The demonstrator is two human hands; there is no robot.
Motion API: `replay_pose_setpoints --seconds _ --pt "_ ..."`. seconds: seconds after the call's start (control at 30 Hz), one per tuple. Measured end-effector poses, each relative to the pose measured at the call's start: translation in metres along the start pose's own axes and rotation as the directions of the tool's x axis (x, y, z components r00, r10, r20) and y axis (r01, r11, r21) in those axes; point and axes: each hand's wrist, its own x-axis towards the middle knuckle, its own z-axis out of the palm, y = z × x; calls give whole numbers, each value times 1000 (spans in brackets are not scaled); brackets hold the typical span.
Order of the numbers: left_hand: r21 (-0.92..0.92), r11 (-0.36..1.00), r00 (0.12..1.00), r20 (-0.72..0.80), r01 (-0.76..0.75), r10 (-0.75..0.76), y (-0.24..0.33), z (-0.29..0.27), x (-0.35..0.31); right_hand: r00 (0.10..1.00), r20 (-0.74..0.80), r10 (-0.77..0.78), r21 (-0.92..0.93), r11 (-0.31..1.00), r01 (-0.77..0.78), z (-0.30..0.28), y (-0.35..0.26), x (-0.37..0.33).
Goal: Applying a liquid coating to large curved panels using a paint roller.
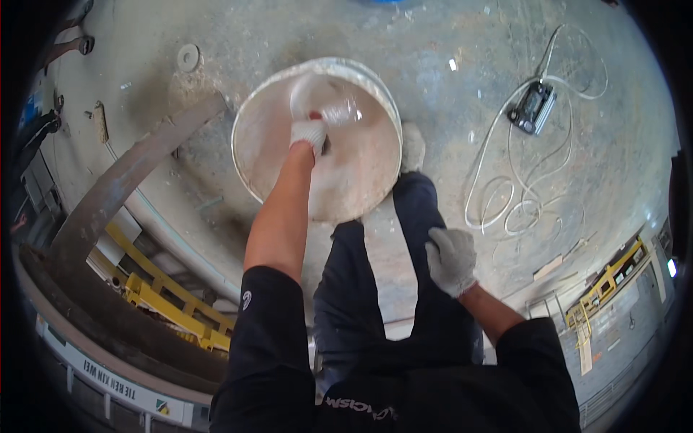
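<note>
My left hand [309, 134], in a white knit glove, reaches down into a white bucket [364, 184] that stands on the concrete floor in front of my feet. It grips a translucent plastic scoop or cup [328, 101], which looks blurred near the bucket's far wall. The inside of the bucket is smeared with a pale residue. My right hand [451, 260], also gloved, rests on my right thigh with its fingers loosely bent and nothing in it. Both my legs, in dark trousers, stand just behind the bucket.
A black box-shaped device [533, 107] with a long white cable [516, 206] in loops lies on the floor to the right. A rusty curved steel beam [126, 184] and yellow metal frames [166, 303] are on the left. A round washer [188, 56] lies at the upper left.
</note>
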Motion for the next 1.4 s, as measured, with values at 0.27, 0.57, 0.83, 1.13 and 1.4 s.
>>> replay_pose_setpoints --seconds 0.27,0.57,0.83,1.13,1.4 --pt "249 963 993 71 -105 90 -6 -22 2 1000 25 1 6 1000 -1 -7 6 5" --pt "415 902 993 62 -120 103 -11 -40 -3 1000 -2 11 -5 1000 -11 -11 12 3" --pt "545 759 883 -68 -357 465 -5 -44 -7 1000 16 -8 19 1000 8 -11 13 1" --pt "406 796 858 -52 -449 511 19 -30 -6 1000 29 11 -5 1000 -11 -6 17 -11" --pt "246 964 993 79 -103 86 68 -22 -18 996 83 9 12 1000 -10 0 23 -13"
